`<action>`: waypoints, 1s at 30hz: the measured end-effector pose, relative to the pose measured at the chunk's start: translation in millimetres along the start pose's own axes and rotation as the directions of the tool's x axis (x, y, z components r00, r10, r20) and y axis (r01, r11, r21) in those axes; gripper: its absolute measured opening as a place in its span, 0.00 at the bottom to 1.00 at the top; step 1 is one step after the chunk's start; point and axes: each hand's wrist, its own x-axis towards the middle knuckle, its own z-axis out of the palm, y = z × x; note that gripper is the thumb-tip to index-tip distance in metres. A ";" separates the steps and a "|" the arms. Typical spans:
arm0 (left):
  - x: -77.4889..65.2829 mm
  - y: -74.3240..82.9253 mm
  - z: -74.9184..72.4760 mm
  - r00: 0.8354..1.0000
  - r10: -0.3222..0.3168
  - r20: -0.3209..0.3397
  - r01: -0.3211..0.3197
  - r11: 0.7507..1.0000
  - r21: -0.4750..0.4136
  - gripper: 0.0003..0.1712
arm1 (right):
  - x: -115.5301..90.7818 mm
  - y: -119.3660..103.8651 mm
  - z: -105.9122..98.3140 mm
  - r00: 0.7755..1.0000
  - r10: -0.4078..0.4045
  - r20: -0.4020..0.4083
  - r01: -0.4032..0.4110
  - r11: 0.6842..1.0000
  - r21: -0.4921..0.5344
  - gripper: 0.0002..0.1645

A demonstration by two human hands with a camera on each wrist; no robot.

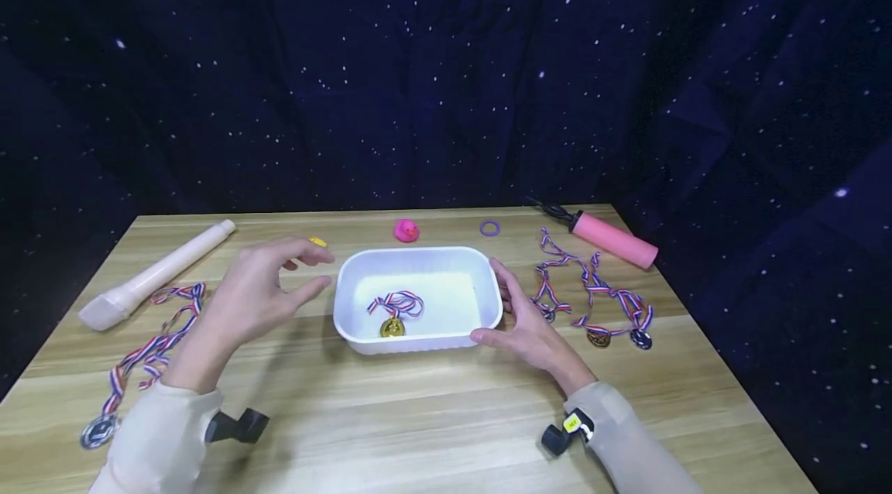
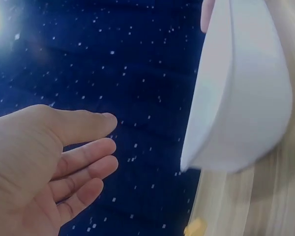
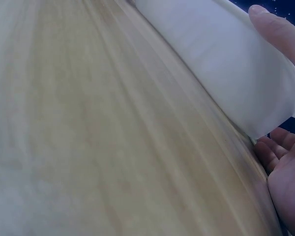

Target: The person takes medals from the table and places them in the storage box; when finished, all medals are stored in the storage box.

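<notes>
A white plastic basin (image 1: pixel 418 341) stands on the wooden table, with a gold medal (image 1: pixel 392 327) on a striped ribbon (image 1: pixel 404 302) lying inside it. My right hand (image 1: pixel 526 327) holds the basin's right end, its thumb at the front corner and its fingers along the right side. Raised to the left of the basin, my left hand (image 1: pixel 258 293) has its thumb and fingers apart and nothing between them. The left wrist view shows that hand (image 2: pixel 54 162) away from the basin's wall (image 2: pixel 246 98). Behind it in the head view, a small yellow thing (image 1: pixel 317 241) is partly hidden.
At left lie a whitish tube-like thing (image 1: pixel 160 269) and a silver medal (image 1: pixel 100 430) with ribbon. A pink rubber duck (image 1: pixel 406 230) and a purple ring (image 1: pixel 490 228) sit behind the basin. At right are a pink hand pump (image 1: pixel 613 238) and several ribboned medals (image 1: pixel 640 338).
</notes>
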 end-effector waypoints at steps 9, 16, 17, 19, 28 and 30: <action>-40.8 -21.1 -40.7 0.991 -0.075 -0.107 0.080 0.996 0.046 0.20 | 0.4 0.2 0.0 1.000 0.011 -0.002 -0.011 1.000 -0.005 0.76; -89.2 -38.6 -53.0 0.964 -0.236 -0.118 0.230 0.971 -0.067 0.19 | 0.2 0.3 0.0 1.000 0.013 -0.003 -0.013 1.000 0.000 0.76; -96.3 -41.6 -53.2 0.962 -0.248 -0.117 0.240 0.967 -0.082 0.20 | 0.1 0.6 0.3 1.000 0.015 -0.003 -0.015 1.000 0.001 0.76; -109.5 -47.5 -52.5 0.958 -0.266 -0.105 0.255 0.961 -0.104 0.20 | -0.1 0.9 -0.7 1.000 0.018 -0.004 -0.018 1.000 0.001 0.76; -151.6 -72.6 -50.4 0.945 -0.326 0.008 0.326 0.944 -0.040 0.23 | -0.4 1.0 -1.8 1.000 0.019 -0.002 -0.019 1.000 -0.005 0.76; -157.4 -77.5 -49.6 0.953 -0.302 0.032 0.304 0.951 -0.063 0.25 | -0.3 1.2 -1.7 1.000 0.020 -0.001 -0.020 1.000 -0.008 0.76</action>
